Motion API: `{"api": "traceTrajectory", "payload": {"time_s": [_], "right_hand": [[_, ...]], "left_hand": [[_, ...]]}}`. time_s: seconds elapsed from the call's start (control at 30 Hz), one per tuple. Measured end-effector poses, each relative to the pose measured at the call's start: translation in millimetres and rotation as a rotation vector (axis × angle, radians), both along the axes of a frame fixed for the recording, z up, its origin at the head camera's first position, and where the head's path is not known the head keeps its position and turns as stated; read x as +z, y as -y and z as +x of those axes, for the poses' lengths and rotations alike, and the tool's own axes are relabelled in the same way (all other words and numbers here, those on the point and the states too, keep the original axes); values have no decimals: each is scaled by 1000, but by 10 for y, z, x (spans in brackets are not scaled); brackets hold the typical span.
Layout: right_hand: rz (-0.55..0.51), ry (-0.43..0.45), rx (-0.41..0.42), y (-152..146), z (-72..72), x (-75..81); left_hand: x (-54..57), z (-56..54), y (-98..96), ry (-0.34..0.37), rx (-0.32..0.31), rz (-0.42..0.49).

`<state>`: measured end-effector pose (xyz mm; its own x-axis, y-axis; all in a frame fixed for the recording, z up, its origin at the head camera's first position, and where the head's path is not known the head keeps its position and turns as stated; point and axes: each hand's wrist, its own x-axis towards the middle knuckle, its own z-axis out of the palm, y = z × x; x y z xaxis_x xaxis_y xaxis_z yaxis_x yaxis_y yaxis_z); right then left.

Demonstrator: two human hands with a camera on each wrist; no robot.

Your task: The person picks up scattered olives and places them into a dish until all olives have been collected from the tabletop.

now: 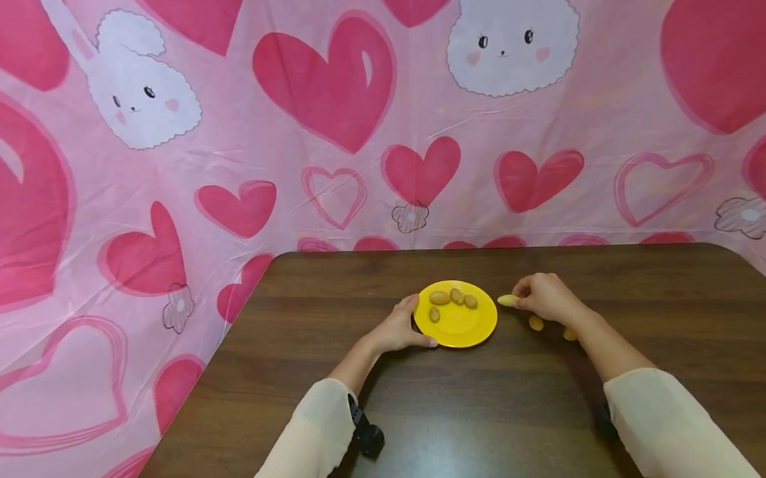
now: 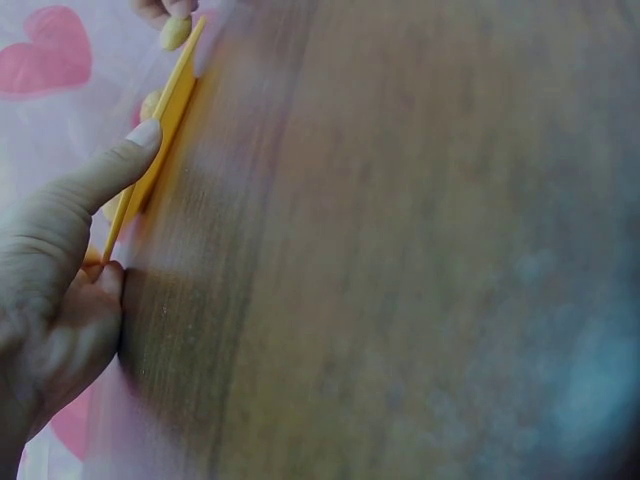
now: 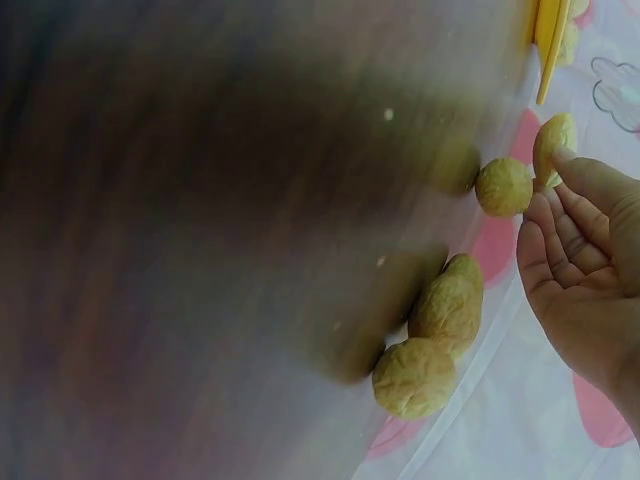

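While the left hand (image 1: 395, 329) grips the plate (image 1: 459, 329), the right hand (image 1: 548, 299) pinches a potato (image 1: 507, 300) just off its rim

Where the head view begins at far left, pink patterned cloth (image 1: 420, 92) stands behind the brown counter (image 1: 304, 321) and spreads across the top of the frame. Left of the plate, the left hand is clamped on it, thumb at the near rim. The yellow plate, just right of the frame's middle, bears four potatoes (image 1: 440, 298), grouped toward its upper and left parts. Just beyond its right rim is the pinched potato — its long axis nearly sideways, free end pointing left at the plate, a narrow gap between. The right hand has the other end between thumb and fingers; the left is across the plate from it. Below the right hand lie loose potatoes (image 1: 535, 322) — some overlap in the right wrist view, so I cannot tell how many.
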<state>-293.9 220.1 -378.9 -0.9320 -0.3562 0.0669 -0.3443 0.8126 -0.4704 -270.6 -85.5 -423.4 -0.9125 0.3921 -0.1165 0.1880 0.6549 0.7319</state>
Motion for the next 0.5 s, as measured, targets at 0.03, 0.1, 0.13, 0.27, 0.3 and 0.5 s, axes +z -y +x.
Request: {"api": "traceTrajectory", "payload": {"time_s": [0.03, 0.1, 0.13, 0.27, 0.3, 0.5], "right_hand": [[-3, 7, -1, 13, -2, 1], [-12, 13, -1, 40, -8, 3], [-16, 12, 0, 54, -10, 4], [-32, -5, 8, 108, -12, 15], [-34, -6, 11, 125, -11, 18], [-39, 16, 26, 243, -17, 35]], "left_hand": [[-1, 0, 0, 0, 0, 1], [-1, 1, 0, -1, -1, 7], [0, 2, 1, -3, -1, 9], [5, 0, -3, -11, -4, 9], [5, 1, -3, -10, -3, 7], [4, 7, -1, 1, 1, 6]]}}
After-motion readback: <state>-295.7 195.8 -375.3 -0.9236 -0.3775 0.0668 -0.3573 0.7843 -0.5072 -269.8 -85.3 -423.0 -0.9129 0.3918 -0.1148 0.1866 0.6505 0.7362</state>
